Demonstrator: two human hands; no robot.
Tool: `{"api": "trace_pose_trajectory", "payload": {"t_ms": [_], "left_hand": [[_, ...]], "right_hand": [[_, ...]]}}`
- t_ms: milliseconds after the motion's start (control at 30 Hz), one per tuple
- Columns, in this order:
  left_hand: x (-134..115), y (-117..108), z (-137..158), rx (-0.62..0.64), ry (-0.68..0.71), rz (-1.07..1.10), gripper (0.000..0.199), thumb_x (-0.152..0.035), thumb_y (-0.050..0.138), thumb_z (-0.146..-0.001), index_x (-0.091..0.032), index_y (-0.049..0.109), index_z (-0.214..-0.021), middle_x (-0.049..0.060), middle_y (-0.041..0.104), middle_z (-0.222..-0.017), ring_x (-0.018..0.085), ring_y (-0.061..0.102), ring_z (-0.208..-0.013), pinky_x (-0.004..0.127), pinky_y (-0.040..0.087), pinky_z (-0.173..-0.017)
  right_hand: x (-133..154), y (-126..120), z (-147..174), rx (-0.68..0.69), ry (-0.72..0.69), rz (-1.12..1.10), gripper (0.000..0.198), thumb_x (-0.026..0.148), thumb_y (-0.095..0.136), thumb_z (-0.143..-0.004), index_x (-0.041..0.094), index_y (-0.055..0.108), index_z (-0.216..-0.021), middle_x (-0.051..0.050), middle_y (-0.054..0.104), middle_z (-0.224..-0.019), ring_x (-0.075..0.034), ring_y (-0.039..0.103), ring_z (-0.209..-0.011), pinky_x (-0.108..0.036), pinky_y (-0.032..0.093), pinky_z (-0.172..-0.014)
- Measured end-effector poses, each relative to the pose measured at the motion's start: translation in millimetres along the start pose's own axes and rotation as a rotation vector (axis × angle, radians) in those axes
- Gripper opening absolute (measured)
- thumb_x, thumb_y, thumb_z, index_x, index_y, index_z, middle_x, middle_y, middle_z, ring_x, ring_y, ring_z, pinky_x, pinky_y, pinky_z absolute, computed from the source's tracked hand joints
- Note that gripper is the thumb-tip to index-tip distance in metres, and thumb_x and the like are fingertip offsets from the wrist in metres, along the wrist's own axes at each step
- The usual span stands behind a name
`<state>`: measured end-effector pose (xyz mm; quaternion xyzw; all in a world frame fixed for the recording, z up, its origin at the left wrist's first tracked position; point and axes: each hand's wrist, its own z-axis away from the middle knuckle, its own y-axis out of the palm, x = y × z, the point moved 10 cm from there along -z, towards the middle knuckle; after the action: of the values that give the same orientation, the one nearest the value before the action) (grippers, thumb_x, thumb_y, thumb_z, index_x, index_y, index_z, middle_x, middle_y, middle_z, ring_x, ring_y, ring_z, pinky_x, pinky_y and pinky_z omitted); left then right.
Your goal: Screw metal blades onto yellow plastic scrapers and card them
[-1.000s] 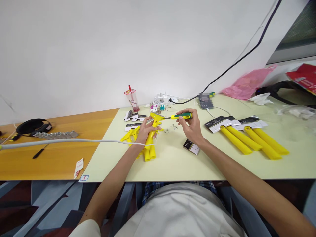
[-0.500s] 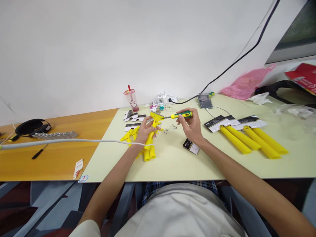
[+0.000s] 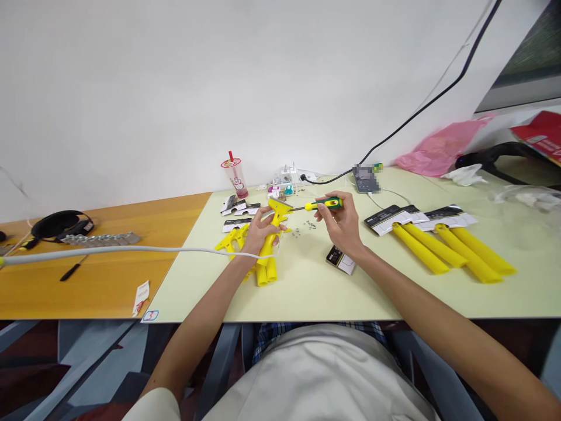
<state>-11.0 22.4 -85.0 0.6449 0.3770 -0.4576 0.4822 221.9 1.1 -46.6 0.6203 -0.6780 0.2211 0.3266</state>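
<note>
My left hand [image 3: 258, 234] is closed around a yellow scraper [image 3: 277, 217], its wide head tilted up over the table. My right hand [image 3: 344, 225] grips the green and yellow handle of a screwdriver [image 3: 323, 204]. The screwdriver's shaft points left, and its tip meets the scraper's head; whether it sits in a screw is too small to tell. Beneath and beside my left hand lie more yellow scrapers [image 3: 228, 241], partly hidden by it. Several small screws [image 3: 310, 224] are scattered on the table between my hands. A small black and white packet [image 3: 340, 259] lies below my right wrist.
Yellow handles with black and white cards [image 3: 418, 248] lie at the right. Behind stand a drink cup [image 3: 236, 178], a power strip [image 3: 287, 174] and a phone [image 3: 366, 179]. A pale cable [image 3: 131, 249] crosses in front of my left forearm. Headphones [image 3: 56, 225] rest on the left, wooden table.
Both hands keep the same hold, with the screwdriver tip still at the scraper's head. The view has shifted very slightly; nothing on the table has visibly moved.
</note>
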Motion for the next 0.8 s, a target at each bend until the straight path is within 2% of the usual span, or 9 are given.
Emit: {"api": "trace_pose_trajectory", "payload": {"t_ms": [233, 500, 667, 800], "left_hand": [[-1.9, 3.6, 1.5, -0.017, -0.016, 0.016, 0.069, -0.019, 0.087, -0.065, -0.026, 0.051, -0.123, 0.010, 0.073, -0.132, 0.026, 0.081, -0.096, 0.020, 0.038, -0.045], [0.3, 3.5, 0.9, -0.013, 0.005, 0.001, 0.064, -0.022, 0.086, -0.069, -0.027, 0.050, -0.122, 0.010, 0.072, -0.139, 0.027, 0.082, -0.097, 0.018, 0.037, -0.048], [-1.6, 7.0, 3.0, 0.001, 0.001, -0.018, 0.064, -0.023, 0.087, -0.071, -0.027, 0.048, -0.121, 0.010, 0.070, -0.141, 0.026, 0.082, -0.097, 0.018, 0.037, -0.046], [-4.2, 8.4, 3.8, 0.004, 0.011, -0.030, 0.065, -0.024, 0.087, -0.070, -0.027, 0.048, -0.121, 0.010, 0.072, -0.135, 0.025, 0.082, -0.093, 0.017, 0.037, -0.044]], "right_hand": [[7.6, 0.4, 0.2, 0.016, -0.017, 0.056, 0.037, 0.058, 0.074, -0.106, 0.031, 0.058, -0.124, -0.006, 0.074, -0.122, -0.019, 0.076, -0.081, -0.039, 0.068, -0.071], [11.0, 0.3, 1.0, 0.019, -0.026, 0.081, 0.034, 0.058, 0.071, -0.107, 0.030, 0.058, -0.122, -0.007, 0.073, -0.123, -0.021, 0.075, -0.085, -0.041, 0.068, -0.074], [10.2, 0.3, 1.4, 0.033, -0.042, 0.085, 0.029, 0.052, 0.071, -0.108, 0.030, 0.060, -0.123, -0.008, 0.071, -0.124, -0.023, 0.075, -0.098, -0.043, 0.070, -0.083], [11.0, -1.0, 1.8, 0.028, -0.057, 0.086, 0.029, 0.051, 0.071, -0.108, 0.030, 0.059, -0.124, -0.009, 0.070, -0.125, -0.024, 0.075, -0.103, -0.044, 0.071, -0.084]]}}
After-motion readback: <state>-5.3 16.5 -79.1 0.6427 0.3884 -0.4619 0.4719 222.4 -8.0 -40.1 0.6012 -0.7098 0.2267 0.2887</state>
